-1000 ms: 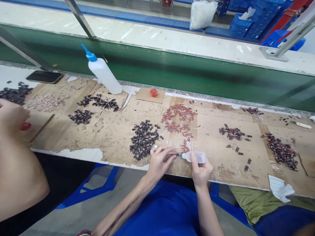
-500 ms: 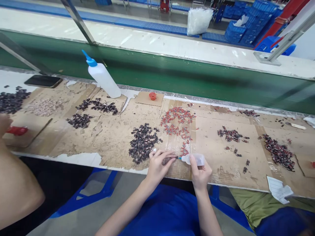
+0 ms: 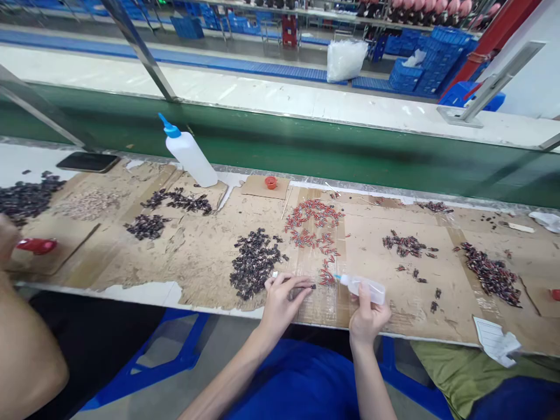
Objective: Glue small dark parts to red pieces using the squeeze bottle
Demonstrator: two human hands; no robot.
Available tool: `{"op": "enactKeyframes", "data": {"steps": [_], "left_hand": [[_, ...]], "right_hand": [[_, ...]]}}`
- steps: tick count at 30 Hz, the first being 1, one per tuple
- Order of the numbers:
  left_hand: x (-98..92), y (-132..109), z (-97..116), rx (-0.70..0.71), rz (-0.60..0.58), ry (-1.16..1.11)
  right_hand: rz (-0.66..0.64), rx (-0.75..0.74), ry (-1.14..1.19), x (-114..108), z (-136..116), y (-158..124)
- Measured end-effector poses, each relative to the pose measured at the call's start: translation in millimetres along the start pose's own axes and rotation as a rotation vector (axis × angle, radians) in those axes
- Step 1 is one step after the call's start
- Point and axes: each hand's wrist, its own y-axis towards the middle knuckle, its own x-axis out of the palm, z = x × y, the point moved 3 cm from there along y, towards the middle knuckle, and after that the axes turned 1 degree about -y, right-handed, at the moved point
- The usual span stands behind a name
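My left hand point(image 3: 284, 297) pinches a small dark part point(image 3: 305, 287) over the cardboard-covered bench point(image 3: 201, 245). My right hand point(image 3: 366, 312) grips a small clear squeeze bottle point(image 3: 365, 287) with a blue tip that points left, a short gap away from the dark part. Just left of my left hand lies a pile of black parts point(image 3: 255, 262). A spread of red and white parts point(image 3: 312, 224) lies straight ahead of both hands.
A large white squeeze bottle point(image 3: 190, 154) with a blue nozzle stands at the back left, near a small red cap point(image 3: 270, 182). More dark piles point(image 3: 492, 273) lie to the right. A phone point(image 3: 87, 162) lies far left. Another person's arm point(image 3: 21, 344) is at the left beside a red object point(image 3: 37, 245). A green conveyor belt point(image 3: 306, 140) runs behind.
My right hand has pulled the small bottle to the right, so its tip has left the dark part. The view has tilted up slightly.
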Motion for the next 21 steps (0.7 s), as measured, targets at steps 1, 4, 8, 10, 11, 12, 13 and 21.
{"op": "enactKeyframes", "data": {"steps": [1,4,8,10,11,12,13,21], "left_hand": [[-0.4,0,0,0.006,-0.004,0.018],[-2.1,4,4,0.075,0.016,0.074],[0.7,25,16,0.224,0.037,0.132],[6.9,41,21,0.277,-0.008,0.166],[10.9,49,23,0.3,-0.044,0.185],[15.1,56,25,0.32,-0.082,0.205],[19.1,63,26,0.339,-0.119,0.226],[17.3,68,25,0.329,-0.136,0.192]], "right_hand": [[0.053,-0.01,0.022,-4,0,4],[0.135,-0.062,0.02,-13,-3,21],[0.097,-0.111,-0.052,-19,-1,44],[0.066,-0.104,-0.065,-19,1,50],[0.043,-0.1,-0.061,-19,2,50],[0.023,-0.11,-0.056,-19,1,49],[0.013,-0.139,-0.053,-19,-1,47],[0.225,-0.794,-0.227,-27,-30,-5]]}}
